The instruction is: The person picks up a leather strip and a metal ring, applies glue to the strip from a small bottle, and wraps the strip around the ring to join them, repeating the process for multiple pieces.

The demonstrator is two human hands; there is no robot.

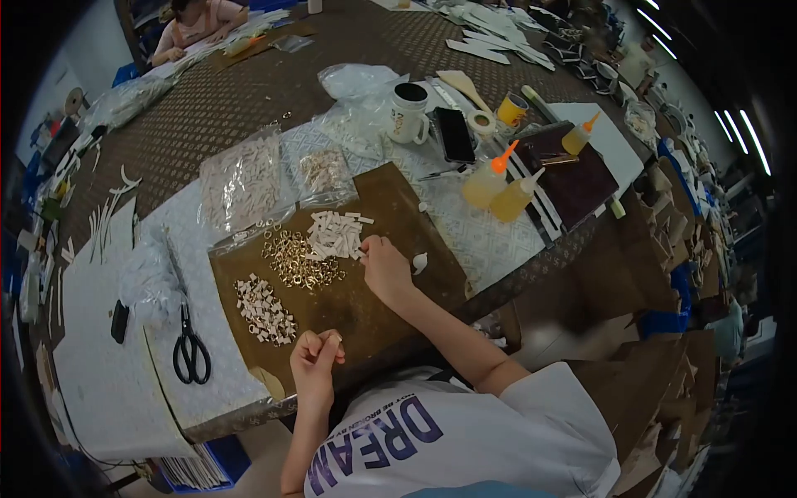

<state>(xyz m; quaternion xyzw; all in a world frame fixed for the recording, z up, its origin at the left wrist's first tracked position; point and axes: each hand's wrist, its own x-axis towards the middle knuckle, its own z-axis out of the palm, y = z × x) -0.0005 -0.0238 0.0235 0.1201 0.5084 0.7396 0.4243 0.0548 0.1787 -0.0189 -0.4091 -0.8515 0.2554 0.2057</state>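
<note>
Where legible, "DREAM" [383, 441] near left hand [315, 358].

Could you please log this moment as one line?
left hand: fingers curled, grip unclear | right hand: at edge of white strips | gold rings: heaped beside strips | scissors: on table, left of mat

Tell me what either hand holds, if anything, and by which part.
Can't tell for either. Left hand: fingertips close together, anything between them too small to make out. Right hand: fingertips at the edge of the white pieces, any hold unclear.
</note>
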